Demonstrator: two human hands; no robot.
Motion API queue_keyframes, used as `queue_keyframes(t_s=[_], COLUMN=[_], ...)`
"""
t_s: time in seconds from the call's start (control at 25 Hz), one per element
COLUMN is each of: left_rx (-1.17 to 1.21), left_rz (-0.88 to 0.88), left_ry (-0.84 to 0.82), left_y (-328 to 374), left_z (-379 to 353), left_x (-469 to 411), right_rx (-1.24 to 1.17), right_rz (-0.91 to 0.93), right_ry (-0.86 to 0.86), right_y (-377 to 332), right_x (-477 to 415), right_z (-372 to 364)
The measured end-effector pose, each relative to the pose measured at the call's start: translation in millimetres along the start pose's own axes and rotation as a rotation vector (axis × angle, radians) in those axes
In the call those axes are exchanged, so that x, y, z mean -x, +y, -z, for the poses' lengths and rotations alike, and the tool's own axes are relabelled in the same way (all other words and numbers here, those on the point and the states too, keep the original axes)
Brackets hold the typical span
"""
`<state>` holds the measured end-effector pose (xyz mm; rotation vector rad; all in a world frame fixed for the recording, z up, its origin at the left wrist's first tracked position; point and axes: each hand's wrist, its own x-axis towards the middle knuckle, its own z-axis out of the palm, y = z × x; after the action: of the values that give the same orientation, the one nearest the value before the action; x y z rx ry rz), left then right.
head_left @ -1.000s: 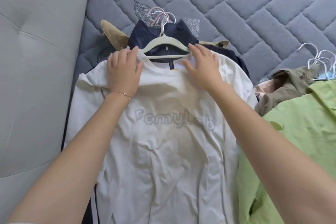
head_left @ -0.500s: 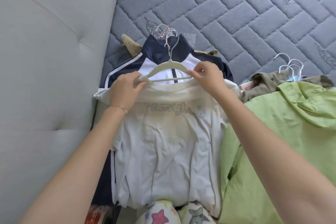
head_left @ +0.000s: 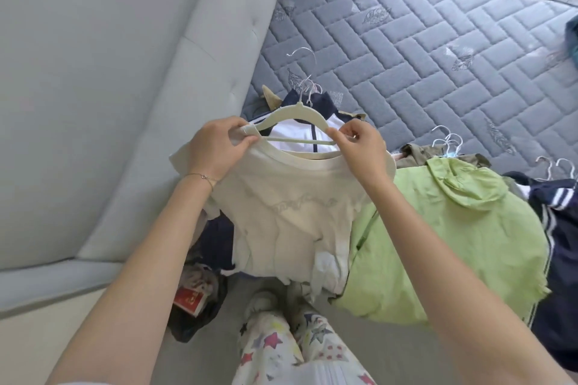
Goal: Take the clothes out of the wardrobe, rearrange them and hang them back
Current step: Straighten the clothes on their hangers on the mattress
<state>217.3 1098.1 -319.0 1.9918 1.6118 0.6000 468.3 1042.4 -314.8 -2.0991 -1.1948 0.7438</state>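
Head view: the left hand pinches the left end of the pale hanger, fingers curled. The right hand pinches its right end at the collar of the cream T-shirt. The shirt hangs between them, above a navy jacket on the mattress, beside a green jacket.

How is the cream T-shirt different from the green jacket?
The cream T-shirt is pale; the green jacket is bright lime. The T-shirt hangs lifted, the left hand and right hand pinching the pale hanger at its neck; the jacket lies spread on the mattress. Both are wrinkled clothes.
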Motion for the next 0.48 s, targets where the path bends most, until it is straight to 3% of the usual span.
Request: queue_keyframes(t_s=[0.48], left_rx=[0.17], left_rz=[-0.146], left_ry=[-0.075], left_y=[4.2], left_z=[113.7], left_x=[166.3], right_rx=[-0.024], right_rz=[0.038], right_ry=[0.209], right_y=[-55.3], right_x=[226.9], right_z=[39.4])
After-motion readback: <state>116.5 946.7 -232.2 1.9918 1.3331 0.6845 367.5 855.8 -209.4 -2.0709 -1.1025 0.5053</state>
